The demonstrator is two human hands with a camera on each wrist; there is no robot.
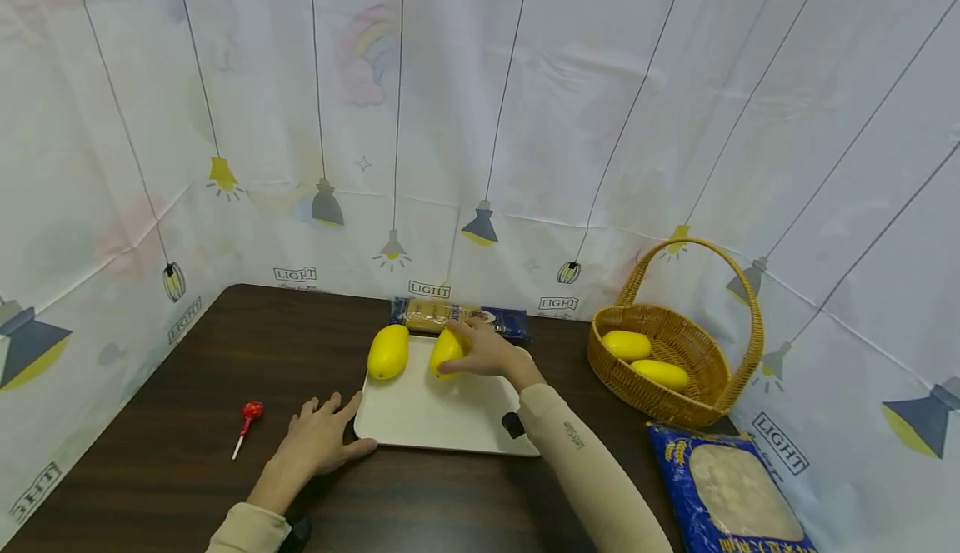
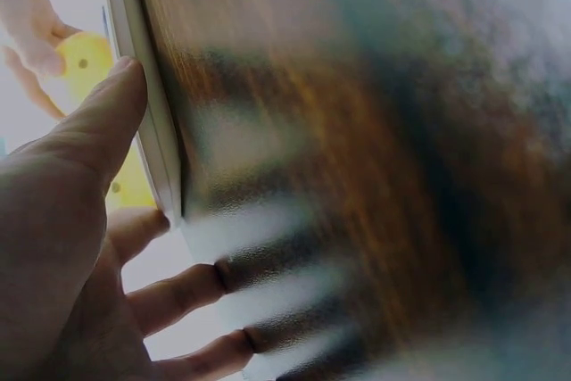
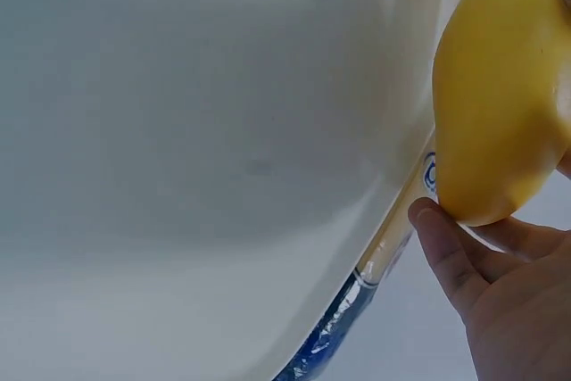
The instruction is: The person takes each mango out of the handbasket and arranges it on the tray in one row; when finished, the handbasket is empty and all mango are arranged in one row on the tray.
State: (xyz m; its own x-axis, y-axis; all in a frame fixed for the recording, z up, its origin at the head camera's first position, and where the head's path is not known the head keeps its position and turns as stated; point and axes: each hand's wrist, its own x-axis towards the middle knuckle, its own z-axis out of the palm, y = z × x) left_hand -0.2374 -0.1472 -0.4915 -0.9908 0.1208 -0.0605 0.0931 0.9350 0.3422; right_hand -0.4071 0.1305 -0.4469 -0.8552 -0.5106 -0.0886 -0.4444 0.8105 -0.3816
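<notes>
My right hand (image 1: 487,351) holds a yellow mango (image 1: 447,353) over the back part of the white tray (image 1: 442,415). In the right wrist view the fingers and thumb lie around the lower end of this mango (image 3: 500,100). Beside it, at the tray's back left corner, lies a second mango (image 1: 388,352). My left hand (image 1: 318,440) is spread at the tray's front left corner, thumb and forefinger right at the rim (image 2: 147,86). Its other fingers reach out over the dark table (image 1: 420,503).
Behind the tray lies a blue and yellow packet (image 1: 427,315). To the right stands a wicker basket (image 1: 675,403) with a tall handle and two mangoes (image 1: 626,345) inside. A blue bag (image 1: 742,495) lies in front of the basket. A red lollipop (image 1: 252,411) is at the left.
</notes>
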